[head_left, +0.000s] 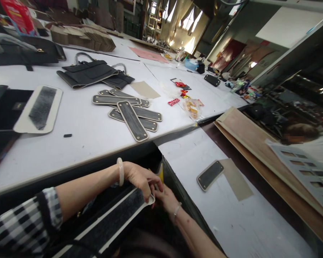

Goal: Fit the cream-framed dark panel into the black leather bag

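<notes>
Low in the view, a long dark panel with pale edges [111, 218] slants up from the lap. My left hand [141, 178], with a pale bangle on its wrist, has its fingers bent round the panel's upper end. Close against it, my right hand [165, 197] is closed, its fingertips meeting those of my left hand. Whatever lies between the right fingertips is too small to make out. Something yellow [161, 172] stands just behind the hands. Several dark strips with pale borders and metal studs [132, 121] lie crosswise in a pile on the white table beyond.
Black bags [90, 73] lie on the white table [78, 154], near a pale panel [40, 109] and red packets [173, 102]. On the right-hand surface are one studded strip [210, 175] and a grey-brown sheet [237, 179]. Boards [258, 143] lean at the right, beside a person [312, 147].
</notes>
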`<state>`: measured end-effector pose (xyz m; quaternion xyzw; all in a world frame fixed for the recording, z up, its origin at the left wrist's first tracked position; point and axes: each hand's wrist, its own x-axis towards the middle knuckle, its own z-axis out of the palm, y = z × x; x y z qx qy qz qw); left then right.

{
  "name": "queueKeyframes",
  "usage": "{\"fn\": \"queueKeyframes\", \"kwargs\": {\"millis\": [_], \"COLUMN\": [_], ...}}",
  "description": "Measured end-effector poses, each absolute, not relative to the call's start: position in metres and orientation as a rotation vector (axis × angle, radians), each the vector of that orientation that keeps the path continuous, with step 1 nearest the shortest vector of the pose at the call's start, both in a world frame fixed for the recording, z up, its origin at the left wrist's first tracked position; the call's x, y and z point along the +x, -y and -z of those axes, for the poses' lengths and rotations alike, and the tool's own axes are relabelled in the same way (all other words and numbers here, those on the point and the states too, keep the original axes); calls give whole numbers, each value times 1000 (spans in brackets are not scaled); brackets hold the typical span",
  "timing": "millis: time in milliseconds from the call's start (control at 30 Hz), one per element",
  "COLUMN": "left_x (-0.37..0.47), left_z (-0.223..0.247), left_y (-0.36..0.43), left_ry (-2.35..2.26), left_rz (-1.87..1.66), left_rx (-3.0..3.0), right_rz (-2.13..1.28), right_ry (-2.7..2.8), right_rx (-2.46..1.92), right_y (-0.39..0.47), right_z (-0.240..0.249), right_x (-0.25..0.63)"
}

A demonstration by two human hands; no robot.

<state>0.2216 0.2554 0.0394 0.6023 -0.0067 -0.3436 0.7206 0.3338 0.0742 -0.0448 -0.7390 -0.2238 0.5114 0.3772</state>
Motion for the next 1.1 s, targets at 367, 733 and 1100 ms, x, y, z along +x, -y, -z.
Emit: {"fn": "queueKeyframes", "kwargs": {"millis": [367,733,1100], "left_x": [223,218,216], "left_z": [-35,-44,-41], "left_y": [-256,-258,-257], "left_ry": [10,-173,-199], "left_rz": [775,694,648], "left_rx": [1344,1564,1558], "right_rz": [-1939,-2149,-2089], "right_ry": [928,900,983], "right_rx": [-1647,-1767,-1778], "right_y": [-38,-74,-72], "right_z": [-74,-60,-57], "right_x": [380,356,358]}}
